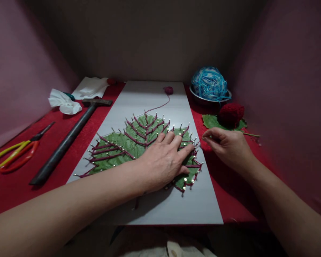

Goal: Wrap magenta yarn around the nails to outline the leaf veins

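A green leaf [117, 142] lies on a pale board [152, 214], with nails round its edge and dark pink yarn [146, 132] strung between them. My left hand [163, 160] rests on the leaf's right half, fingers spread and pointing right. Past the board's right edge, my right hand [222, 142] pinches a thin strand of yarn that runs to the nails near my left fingertips. From the leaf's top nail another strand runs back to a small pink yarn ball [168, 90] at the far end of the board. The leaf's centre is partly hidden under my left hand.
On the red cloth [69, 125] at left are scissors [18, 151], a hammer [69, 141], crumpled tissue [65, 102] and white paper [91, 87]. At right, blue yarn [209, 84] fills a metal bowl [200, 98]; red yarn [231, 113] sits on another leaf [212, 121].
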Available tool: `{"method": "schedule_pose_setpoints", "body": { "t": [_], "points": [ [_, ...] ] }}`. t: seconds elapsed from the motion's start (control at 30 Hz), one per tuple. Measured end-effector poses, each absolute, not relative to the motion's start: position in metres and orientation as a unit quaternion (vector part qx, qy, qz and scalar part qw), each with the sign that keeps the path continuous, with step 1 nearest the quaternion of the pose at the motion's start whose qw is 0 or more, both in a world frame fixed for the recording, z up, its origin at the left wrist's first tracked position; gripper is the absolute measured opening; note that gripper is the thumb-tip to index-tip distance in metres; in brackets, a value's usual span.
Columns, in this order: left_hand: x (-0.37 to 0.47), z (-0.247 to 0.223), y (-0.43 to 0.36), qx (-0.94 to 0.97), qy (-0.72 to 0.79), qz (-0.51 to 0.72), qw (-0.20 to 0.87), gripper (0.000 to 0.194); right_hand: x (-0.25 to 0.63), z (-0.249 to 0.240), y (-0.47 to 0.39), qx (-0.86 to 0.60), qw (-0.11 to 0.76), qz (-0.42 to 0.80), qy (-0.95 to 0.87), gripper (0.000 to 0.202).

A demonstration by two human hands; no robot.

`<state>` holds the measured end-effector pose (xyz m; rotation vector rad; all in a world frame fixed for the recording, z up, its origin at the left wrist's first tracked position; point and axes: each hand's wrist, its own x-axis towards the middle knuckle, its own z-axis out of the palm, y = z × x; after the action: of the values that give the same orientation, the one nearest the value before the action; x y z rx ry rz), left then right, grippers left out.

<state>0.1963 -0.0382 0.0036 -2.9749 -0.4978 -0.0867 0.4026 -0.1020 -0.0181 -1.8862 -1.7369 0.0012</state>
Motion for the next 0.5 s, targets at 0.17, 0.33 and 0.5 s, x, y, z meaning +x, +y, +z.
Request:
{"method": "schedule_pose_setpoints", "body": {
  "t": [0.17, 0.33, 0.5],
  "points": [
    [0.199, 0.003, -0.037, -0.984, -0.164, -0.026, 0.060, 0.049, 0.395, -0.013, -0.096, -0.662, 0.232, -0.090, -0.707, 0.020],
    [0.200, 0.004, -0.037, -0.985, -0.165, -0.015, 0.055, 0.047, 0.390, -0.003, -0.085, -0.645, 0.151, -0.134, -0.737, 0.024],
    [0.200, 0.005, -0.037, -0.985, -0.164, -0.006, 0.055, 0.047, 0.376, 0.006, -0.080, -0.655, 0.071, -0.116, -0.743, 0.022]
  ]
}}
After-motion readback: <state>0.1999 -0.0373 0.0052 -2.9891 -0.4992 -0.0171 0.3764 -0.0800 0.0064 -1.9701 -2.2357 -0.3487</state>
